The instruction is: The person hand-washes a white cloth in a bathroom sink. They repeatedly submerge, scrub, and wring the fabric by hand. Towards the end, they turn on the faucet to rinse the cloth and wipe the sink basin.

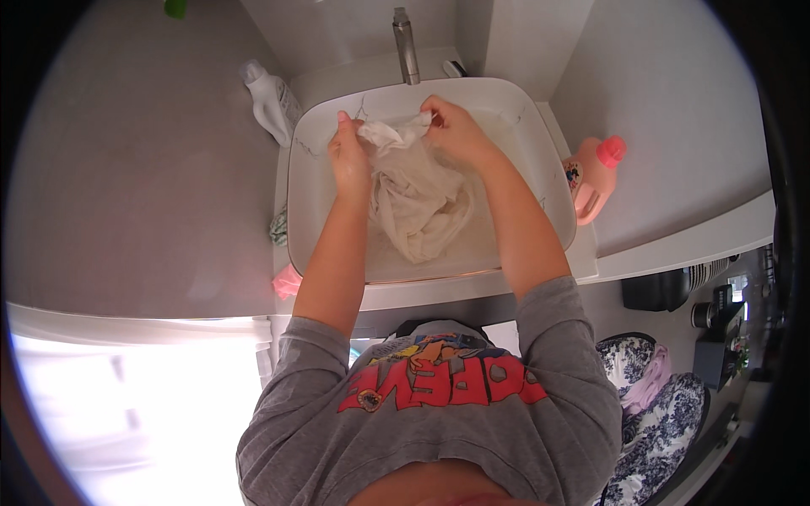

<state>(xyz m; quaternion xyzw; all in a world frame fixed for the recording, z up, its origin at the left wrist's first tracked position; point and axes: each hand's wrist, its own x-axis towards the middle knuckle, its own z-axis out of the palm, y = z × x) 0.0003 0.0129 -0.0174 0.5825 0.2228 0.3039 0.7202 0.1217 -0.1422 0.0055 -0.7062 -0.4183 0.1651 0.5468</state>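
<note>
A wet white cloth garment (422,202) lies bunched in the water of a white basin (325,253), with its upper edge lifted toward the far side. My left hand (348,152) grips that edge on the left, thumb pointing up. On the right, my right hand (456,131) pinches the other end of the same edge, fingers closed. Between the two hands the fabric is stretched and crumpled. Most of the garment rests in a twisted heap below them; its exact kind cannot be made out.
A metal faucet (406,51) rises behind the basin. A white bottle (272,103) stands at the left, a pink bottle with a red cap (595,173) at the right. By the basin's left side lie a pink cloth (287,282) and a green patterned cloth (278,228).
</note>
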